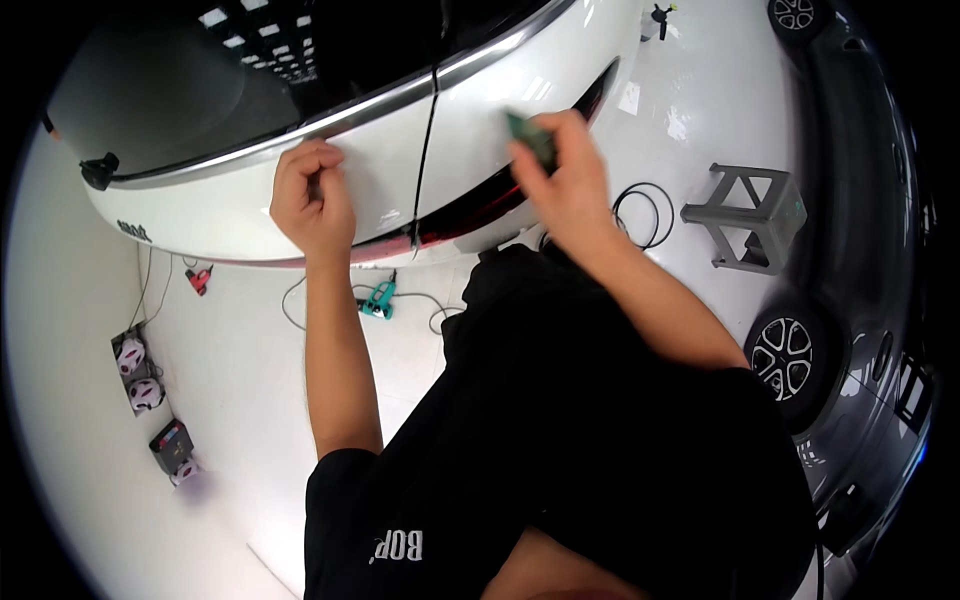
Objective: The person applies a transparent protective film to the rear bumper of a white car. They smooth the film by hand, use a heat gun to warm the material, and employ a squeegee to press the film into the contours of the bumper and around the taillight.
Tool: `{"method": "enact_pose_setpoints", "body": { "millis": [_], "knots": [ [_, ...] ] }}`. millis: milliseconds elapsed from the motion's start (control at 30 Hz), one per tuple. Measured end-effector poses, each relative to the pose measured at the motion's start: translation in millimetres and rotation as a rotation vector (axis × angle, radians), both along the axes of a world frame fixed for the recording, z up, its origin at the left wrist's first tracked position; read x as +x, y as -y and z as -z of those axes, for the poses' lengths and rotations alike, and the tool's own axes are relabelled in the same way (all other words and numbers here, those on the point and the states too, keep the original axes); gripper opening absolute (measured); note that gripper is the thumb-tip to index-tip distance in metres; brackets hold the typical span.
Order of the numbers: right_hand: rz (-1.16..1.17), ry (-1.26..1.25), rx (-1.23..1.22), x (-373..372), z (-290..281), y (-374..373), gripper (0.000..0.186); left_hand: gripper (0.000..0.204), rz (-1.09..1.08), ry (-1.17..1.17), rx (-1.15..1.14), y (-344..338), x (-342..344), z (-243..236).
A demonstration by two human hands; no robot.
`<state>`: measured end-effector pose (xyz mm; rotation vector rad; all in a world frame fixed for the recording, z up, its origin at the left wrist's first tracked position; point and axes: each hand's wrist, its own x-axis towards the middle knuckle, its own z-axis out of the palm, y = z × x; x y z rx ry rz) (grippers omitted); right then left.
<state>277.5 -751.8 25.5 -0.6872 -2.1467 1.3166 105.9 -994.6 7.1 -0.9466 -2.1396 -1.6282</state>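
Observation:
My left hand (313, 200) is closed, its curled fingers against the white body of a car (200, 210), just below the rear window's bright trim (330, 125). What those fingers hold, if anything, is hidden. My right hand (570, 175) is shut on a green flat piece (530, 135), smeared by motion; its exact kind cannot be made out. That piece is over the white panel right of a dark vertical seam (427, 150). Below it runs the red tail light (475, 210), partly behind my right hand.
A grey step stool (755, 220) stands on the right, near a dark car (860, 250). A black cable (645, 210) coils on the floor. Beneath the white car lie a teal corded tool (379, 300) and a red tool (199, 280). Several boxed items (138, 370) line the left wall.

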Motion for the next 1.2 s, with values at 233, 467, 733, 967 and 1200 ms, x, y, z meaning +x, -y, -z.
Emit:
{"method": "enact_pose_setpoints", "body": {
  "millis": [233,467,733,967,1200],
  "knots": [
    [-0.192,0.045,0.433,-15.4,-21.3,-58.8,0.024,0.015,-0.111,-0.049,-0.121,-11.0,1.8,3.4],
    [-0.389,-0.175,0.680,-54.0,7.5,-169.7,0.026,0.014,-0.507,0.291,0.169,-50.3,8.6,-8.2],
    [-0.306,-0.217,0.677,-156.8,24.7,-377.1,0.027,0.014,-0.816,0.273,0.304,-39.9,-0.1,-0.8],
    [-0.412,-0.232,0.573,-197.2,29.8,-443.8,0.027,0.027,-0.922,0.265,0.002,-83.3,15.6,1.3],
    [-0.616,-0.280,0.496,-146.8,17.5,-401.3,0.023,0.032,-0.936,0.229,-0.074,-106.4,33.6,-0.5]
  ]
}}
